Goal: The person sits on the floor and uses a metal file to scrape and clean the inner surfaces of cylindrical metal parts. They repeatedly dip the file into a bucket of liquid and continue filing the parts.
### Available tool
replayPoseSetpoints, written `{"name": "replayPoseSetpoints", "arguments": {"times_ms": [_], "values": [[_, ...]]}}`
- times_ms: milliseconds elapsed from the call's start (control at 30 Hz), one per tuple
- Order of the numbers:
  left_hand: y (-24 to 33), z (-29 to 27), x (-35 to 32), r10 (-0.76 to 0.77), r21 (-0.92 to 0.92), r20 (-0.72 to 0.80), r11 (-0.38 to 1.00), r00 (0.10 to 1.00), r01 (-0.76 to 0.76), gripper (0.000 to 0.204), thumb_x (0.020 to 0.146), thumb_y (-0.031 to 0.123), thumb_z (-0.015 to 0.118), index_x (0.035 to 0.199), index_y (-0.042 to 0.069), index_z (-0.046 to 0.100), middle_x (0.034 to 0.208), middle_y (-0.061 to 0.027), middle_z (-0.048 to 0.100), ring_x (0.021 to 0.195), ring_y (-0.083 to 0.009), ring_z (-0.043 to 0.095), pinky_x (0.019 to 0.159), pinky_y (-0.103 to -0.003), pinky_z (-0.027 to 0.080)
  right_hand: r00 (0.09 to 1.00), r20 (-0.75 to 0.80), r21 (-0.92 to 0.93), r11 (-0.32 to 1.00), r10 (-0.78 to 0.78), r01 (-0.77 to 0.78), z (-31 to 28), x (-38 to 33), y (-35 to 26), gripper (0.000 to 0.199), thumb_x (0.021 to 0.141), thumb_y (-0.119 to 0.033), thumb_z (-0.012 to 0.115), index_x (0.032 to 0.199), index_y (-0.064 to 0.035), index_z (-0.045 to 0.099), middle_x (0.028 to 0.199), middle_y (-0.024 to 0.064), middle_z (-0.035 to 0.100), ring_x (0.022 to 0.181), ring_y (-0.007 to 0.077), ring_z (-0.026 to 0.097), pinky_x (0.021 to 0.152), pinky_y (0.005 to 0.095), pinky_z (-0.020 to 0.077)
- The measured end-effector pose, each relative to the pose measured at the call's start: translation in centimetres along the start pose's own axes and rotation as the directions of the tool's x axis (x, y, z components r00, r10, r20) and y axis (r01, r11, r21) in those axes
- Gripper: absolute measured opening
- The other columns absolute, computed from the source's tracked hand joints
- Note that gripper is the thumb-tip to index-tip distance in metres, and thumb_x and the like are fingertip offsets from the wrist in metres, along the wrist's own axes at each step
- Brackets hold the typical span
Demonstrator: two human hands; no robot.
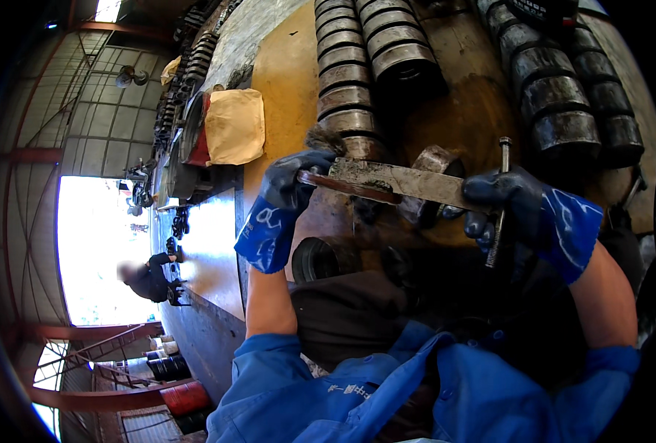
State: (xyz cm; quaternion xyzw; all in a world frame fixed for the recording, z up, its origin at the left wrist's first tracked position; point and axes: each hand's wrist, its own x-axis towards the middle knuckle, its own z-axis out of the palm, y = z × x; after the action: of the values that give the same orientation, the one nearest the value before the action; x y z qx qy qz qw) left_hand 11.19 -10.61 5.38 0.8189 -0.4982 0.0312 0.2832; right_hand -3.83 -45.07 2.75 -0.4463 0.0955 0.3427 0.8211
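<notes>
Held in front of me is a flat, worn metal bar with a reddish-brown curved strip along its lower left edge. Wrapped round its left end is my left hand, in a blue rubber glove with dark, soiled fingers. A dark fuzzy tuft shows just above those fingers; I cannot tell what it is. At the other end my right hand, gloved alike, grips the bar beside an upright threaded bolt. Behind the bar lies a loose metal ring, partly covered by it.
Rows of metal rings run away from me, with more dark ring stacks at right. Another ring sits near my lap. A tan cloth or paper sheet lies at left. Farther left, a person is by a bright doorway.
</notes>
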Motion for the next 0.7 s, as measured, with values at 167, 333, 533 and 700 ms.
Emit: {"name": "replayPoseSetpoints", "arguments": {"times_ms": [167, 333, 533, 700], "values": [[2.0, 0.9, 1.3, 0.014, 0.293, 0.087, 0.955, 0.996, -0.039, 0.012, 0.08, 0.002, 0.055, 0.088, 0.002, 0.063, 0.092, -0.0171, 0.067, 0.087, -0.034, 0.066, 0.078, -0.037, 0.052, 0.998, 0.014, -0.003, 0.998, 0.061, -0.061, -1.4, 0.5, 0.7, 0.036, 0.092, -0.022, 0.054, 0.109, 0.0093, 0.058, 0.085, 0.0138, 0.067, 0.062, 0.0138, 0.063, 0.053, 0.0237, 0.0506], [2.4, 3.1, 1.8, -0.047, 0.484, 0.153, 0.874, 0.987, -0.034, 0.036, 0.06, 0.002, 0.065, 0.094, 0.014, 0.064, 0.096, -0.0061, 0.067, 0.093, -0.0286, 0.063, 0.084, -0.04, 0.05, 0.999, -0.034, -0.018, 0.999, 0.032, -0.033, -0.9, -0.2, 0.3, 0.035, 0.092, -0.021, 0.053, 0.111, 0.0091, 0.056, 0.083, 0.0143, 0.065, 0.064, 0.0136, 0.062, 0.053, 0.0242, 0.0497], [2.3, 6.9, 1.7, -0.071, 0.605, 0.178, 0.794, 0.981, -0.052, 0.03, 0.06, 0.006, 0.068, 0.088, 0.014, 0.063, 0.094, -0.0056, 0.067, 0.094, -0.0262, 0.063, 0.085, -0.041, 0.049, 0.973, -0.152, 0.082, 0.983, 0.173, -0.162, -1.1, 0.3, 0.3, 0.031, 0.091, -0.016, 0.049, 0.111, 0.008, 0.053, 0.077, 0.0114, 0.06, 0.059, 0.0138, 0.055, 0.052, 0.027, 0.0463], [3.3, 9.4, 2.0, -0.246, 0.693, 0.272, 0.721, 0.93, -0.012, 0.016, 0.071, 0.013, 0.059, 0.087, 0.013, 0.061, 0.091, -0.0065, 0.066, 0.093, -0.0276, 0.063, 0.086, -0.042, 0.047, 0.969, -0.182, 0.133, 0.98, 0.168, -0.145, -1.9, 0.5, 0.9, 0.034, 0.089, -0.014, 0.05, 0.115, 0.0078, 0.05, 0.077, 0.0101, 0.059, 0.058, 0.0141, 0.055, 0.051, 0.0297, 0.0451]]}}
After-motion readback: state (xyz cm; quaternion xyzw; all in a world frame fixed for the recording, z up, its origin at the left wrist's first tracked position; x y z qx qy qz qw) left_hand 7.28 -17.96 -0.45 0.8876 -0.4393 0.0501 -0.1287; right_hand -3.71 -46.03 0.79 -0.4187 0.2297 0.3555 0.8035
